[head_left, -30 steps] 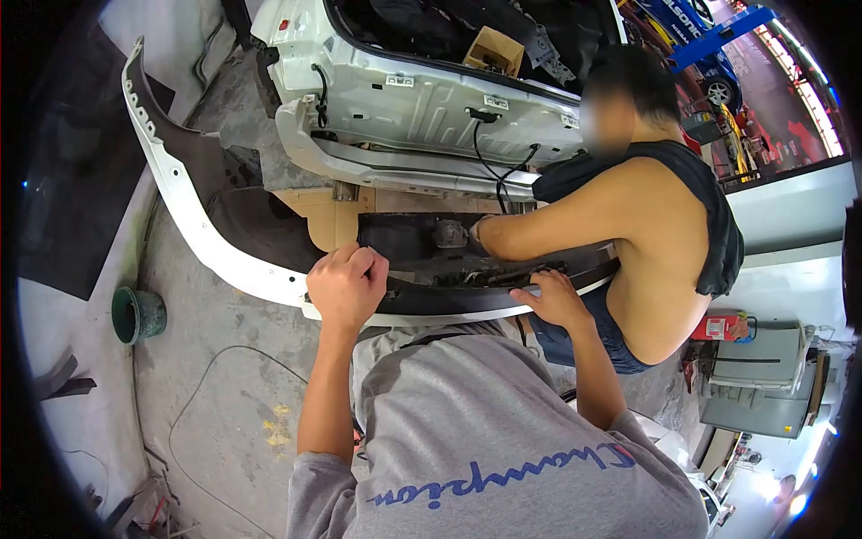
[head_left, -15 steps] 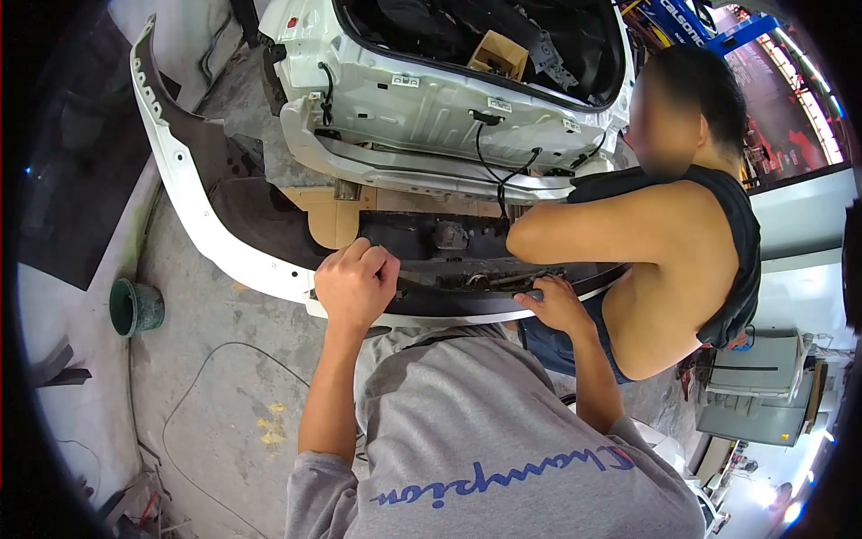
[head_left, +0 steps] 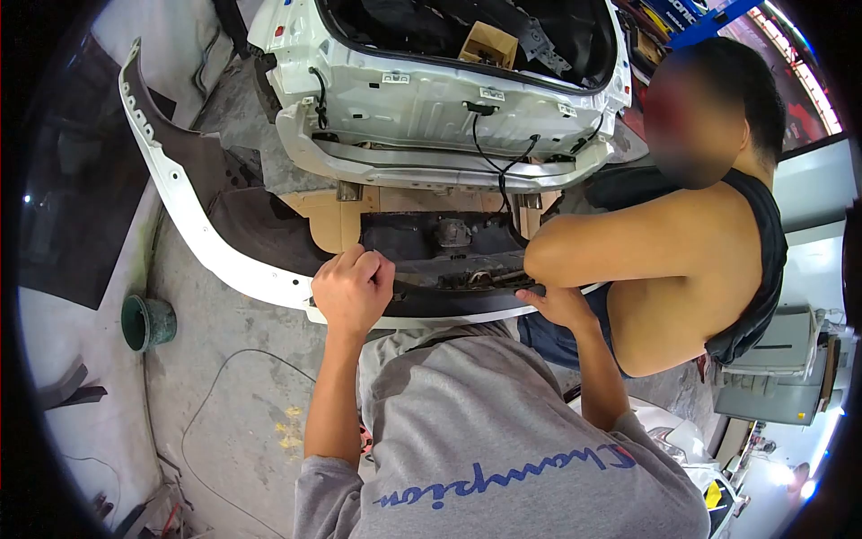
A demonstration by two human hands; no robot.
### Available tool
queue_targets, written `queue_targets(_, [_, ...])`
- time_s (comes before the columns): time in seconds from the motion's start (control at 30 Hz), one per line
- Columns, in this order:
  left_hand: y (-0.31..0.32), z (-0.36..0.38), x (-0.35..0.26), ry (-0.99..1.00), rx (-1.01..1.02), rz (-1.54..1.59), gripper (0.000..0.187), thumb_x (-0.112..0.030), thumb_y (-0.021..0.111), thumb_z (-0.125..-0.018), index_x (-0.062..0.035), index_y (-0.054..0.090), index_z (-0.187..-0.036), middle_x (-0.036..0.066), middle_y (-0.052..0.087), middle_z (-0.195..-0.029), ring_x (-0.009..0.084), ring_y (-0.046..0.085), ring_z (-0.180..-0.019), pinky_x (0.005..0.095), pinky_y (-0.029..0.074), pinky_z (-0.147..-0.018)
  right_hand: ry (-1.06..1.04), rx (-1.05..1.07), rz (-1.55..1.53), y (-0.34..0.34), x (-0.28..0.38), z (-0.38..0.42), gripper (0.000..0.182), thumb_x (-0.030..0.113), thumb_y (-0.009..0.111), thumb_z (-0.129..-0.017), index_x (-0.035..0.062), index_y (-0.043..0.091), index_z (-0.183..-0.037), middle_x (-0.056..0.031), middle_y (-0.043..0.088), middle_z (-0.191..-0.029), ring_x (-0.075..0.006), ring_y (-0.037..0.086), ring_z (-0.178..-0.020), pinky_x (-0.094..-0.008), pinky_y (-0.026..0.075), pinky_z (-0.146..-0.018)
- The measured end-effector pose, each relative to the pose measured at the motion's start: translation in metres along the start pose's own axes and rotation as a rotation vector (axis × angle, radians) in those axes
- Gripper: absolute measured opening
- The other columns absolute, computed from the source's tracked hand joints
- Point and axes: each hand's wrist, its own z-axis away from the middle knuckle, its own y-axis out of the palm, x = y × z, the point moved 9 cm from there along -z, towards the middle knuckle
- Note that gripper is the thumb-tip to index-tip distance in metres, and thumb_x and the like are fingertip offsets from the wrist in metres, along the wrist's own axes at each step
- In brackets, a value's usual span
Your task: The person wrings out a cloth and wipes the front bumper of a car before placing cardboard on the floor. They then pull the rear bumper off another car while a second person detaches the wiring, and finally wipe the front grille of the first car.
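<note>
A white car bumper cover (head_left: 256,280) with a dark inner side spans the view in front of me, its curved left end rising toward the upper left. My left hand (head_left: 353,292) is closed in a fist over its near top edge, left of centre. Farther right, my right hand (head_left: 564,307) grips the same edge, thumb stretched to the left; a co-worker's elbow partly hides its fingers. Black wiring (head_left: 505,172) hangs from the car's rear down toward the bumper cover's inside.
Ahead stands a white car body (head_left: 413,117) with an open boot holding a cardboard box (head_left: 488,47). A co-worker (head_left: 664,234) leans in close on my right. A green bucket (head_left: 149,323) stands on the floor at left, near a thin cable (head_left: 215,382).
The co-worker has shifted to the right, and their elbow now covers part of my right hand. My view has tilted slightly; both my hands keep their places on the bumper cover.
</note>
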Motion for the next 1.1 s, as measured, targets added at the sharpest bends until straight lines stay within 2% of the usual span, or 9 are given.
queue_targets(0.1, [-0.002,0.000,0.000,-0.002,-0.006,0.005,0.016,-0.006,0.070,-0.065,-0.0102,0.055,-0.059,0.003,0.048,-0.058,0.0234,0.052,-0.049,0.0347,0.041,-0.047,0.008,0.127,0.075,0.010,0.001,0.004,0.053,0.040,0.078,-0.082,0.0059,0.063,-0.119,-0.0140,0.065,-0.117,-0.0328,0.058,-0.112,-0.0431,0.046,-0.095])
queue_targets(0.23, [0.001,-0.004,0.010,-0.059,0.058,0.023,0.013,-0.005,0.069,-0.070,-0.0058,0.059,-0.062,0.006,0.054,-0.062,0.0268,0.056,-0.053,0.0363,0.043,-0.048,-0.032,-0.019,0.018,0.012,-0.006,0.000,0.051,0.039,0.081,-0.080,0.0067,0.064,-0.116,-0.0092,0.067,-0.113,-0.0286,0.061,-0.107,-0.0418,0.048,-0.091])
queue_targets(0.33, [0.002,-0.006,0.013,-0.064,0.073,0.014,0.018,-0.005,0.069,-0.070,-0.0052,0.054,-0.060,0.007,0.052,-0.060,0.0278,0.053,-0.051,0.0364,0.041,-0.047,0.109,0.016,-0.021,0.018,-0.019,0.000,0.050,0.039,0.084,-0.077,0.0074,0.066,-0.110,-0.0062,0.067,-0.108,-0.0261,0.061,-0.102,-0.0413,0.048,-0.089])
queue_targets(0.43, [-0.002,-0.014,0.012,-0.057,0.045,0.006,0.027,-0.003,0.068,-0.071,-0.0040,0.046,-0.055,0.008,0.047,-0.056,0.0285,0.049,-0.046,0.0362,0.037,-0.043,0.137,-0.014,-0.308,0.014,-0.018,-0.002,0.050,0.043,0.084,-0.076,0.0087,0.065,-0.107,-0.0057,0.066,-0.106,-0.0241,0.058,-0.101,-0.0408,0.047,-0.089])
queue_targets(0.53, [-0.005,-0.018,0.016,-0.076,-0.002,0.029,0.030,-0.001,0.066,-0.071,-0.0032,0.042,-0.054,0.009,0.043,-0.054,0.0284,0.043,-0.042,0.0366,0.034,-0.041,0.140,0.085,-0.064,0.023,-0.017,-0.004,0.048,0.046,0.083,-0.075,0.0080,0.064,-0.098,-0.0058,0.064,-0.097,-0.0237,0.058,-0.095,-0.0395,0.047,-0.086])
queue_targets(0.77, [0.002,-0.022,0.040,-0.109,0.027,-0.011,0.033,0.004,0.064,-0.069,-0.0018,0.036,-0.053,0.010,0.040,-0.052,0.0256,0.038,-0.040,0.0337,0.030,-0.040,0.006,0.048,0.263,0.035,-0.002,-0.022,0.053,0.055,0.081,-0.070,0.0053,0.064,-0.072,-0.0075,0.059,-0.072,-0.0244,0.060,-0.077,-0.0360,0.048,-0.074])
queue_targets(0.83, [0.011,-0.027,0.049,-0.103,0.048,-0.007,0.032,0.006,0.062,-0.068,-0.0011,0.034,-0.054,0.010,0.039,-0.051,0.0229,0.035,-0.040,0.0322,0.028,-0.040,0.003,0.025,0.332,0.021,-0.002,-0.032,0.056,0.058,0.081,-0.068,0.0045,0.063,-0.065,-0.0079,0.058,-0.065,-0.0247,0.060,-0.071,-0.0350,0.049,-0.071])
queue_targets(0.9, [0.018,-0.031,0.060,-0.147,0.042,0.010,0.033,0.005,0.063,-0.066,-0.0047,0.035,-0.052,0.008,0.038,-0.050,0.0263,0.038,-0.040,0.0348,0.030,-0.039,0.033,-0.007,0.399,-0.020,-0.006,-0.037,0.056,0.058,0.081,-0.068,0.0049,0.063,-0.065,-0.0073,0.058,-0.065,-0.0244,0.060,-0.071,-0.0349,0.049,-0.072])
queue_targets(1.1, [0.043,-0.040,0.083,-0.232,0.116,0.059,0.033,0.010,0.060,-0.069,-0.0016,0.033,-0.053,0.009,0.034,-0.049,0.0192,0.030,-0.040,0.0321,0.023,-0.040,0.168,-0.077,0.473,-0.110,-0.022,-0.048,0.057,0.060,0.081,-0.066,0.0061,0.063,-0.066,-0.0055,0.057,-0.065,-0.0235,0.061,-0.071,-0.0344,0.049,-0.074])
